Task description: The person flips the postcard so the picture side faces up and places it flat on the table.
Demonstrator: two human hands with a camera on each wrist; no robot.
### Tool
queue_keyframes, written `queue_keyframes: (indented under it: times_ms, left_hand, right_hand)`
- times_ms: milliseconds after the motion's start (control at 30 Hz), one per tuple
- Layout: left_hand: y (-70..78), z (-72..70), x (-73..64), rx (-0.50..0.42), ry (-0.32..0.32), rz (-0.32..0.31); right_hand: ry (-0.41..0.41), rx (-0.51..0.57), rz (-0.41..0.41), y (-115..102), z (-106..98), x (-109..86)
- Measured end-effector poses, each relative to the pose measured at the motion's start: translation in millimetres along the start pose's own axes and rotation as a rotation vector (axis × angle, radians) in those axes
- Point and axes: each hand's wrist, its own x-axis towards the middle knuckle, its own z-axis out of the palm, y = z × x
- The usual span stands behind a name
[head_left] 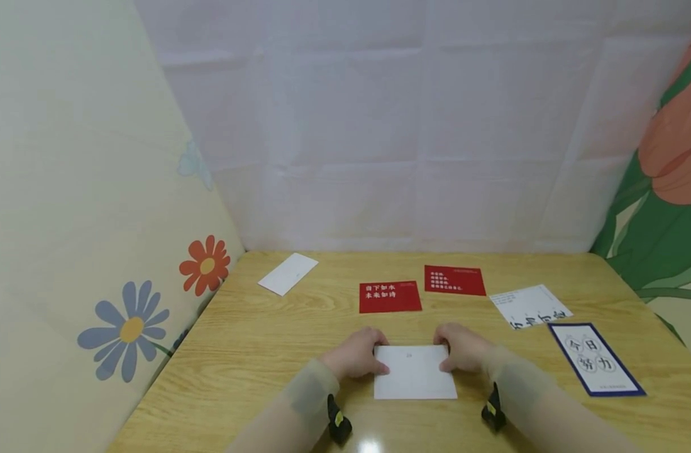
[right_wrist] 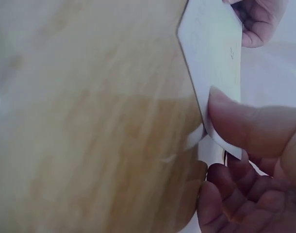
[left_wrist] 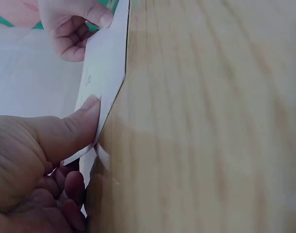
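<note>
Between both hands is a white card point(head_left: 415, 377) with a small mark near its upper edge. My left hand point(head_left: 358, 353) pinches its left side, thumb on the upper face and fingers curled underneath. On the opposite side my right hand point(head_left: 465, 350) grips it the same way. In the left wrist view the card point(left_wrist: 105, 68) is held close over the tabletop, with the left thumb point(left_wrist: 73, 128) pressed on it. From the right wrist, the right thumb point(right_wrist: 250, 124) lies across the near corner of the card point(right_wrist: 213, 58).
Beyond the hands lie two red cards point(head_left: 390, 304) point(head_left: 455, 280) with white writing. A plain white card point(head_left: 288, 274) rests at the back left of the wooden table point(head_left: 237, 365). To the right are a white card with black lettering point(head_left: 529, 304) and a blue-bordered card point(head_left: 597, 371).
</note>
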Motion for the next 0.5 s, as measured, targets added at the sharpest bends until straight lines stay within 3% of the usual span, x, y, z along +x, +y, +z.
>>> queue_keyframes:
  times_ms: [367, 500]
  left_hand:
    - [-3.4, 1.9, -4.6, -0.172, 0.081, -0.029]
    - [-3.1, 0.7, -6.8, -0.197, 0.108, -0.039]
  right_hand:
    - [0.055, 0.074, 0.033, 3.9, 1.0, -2.6]
    - [0.069, 0.099, 0.038, 4.2, -0.6, -4.8]
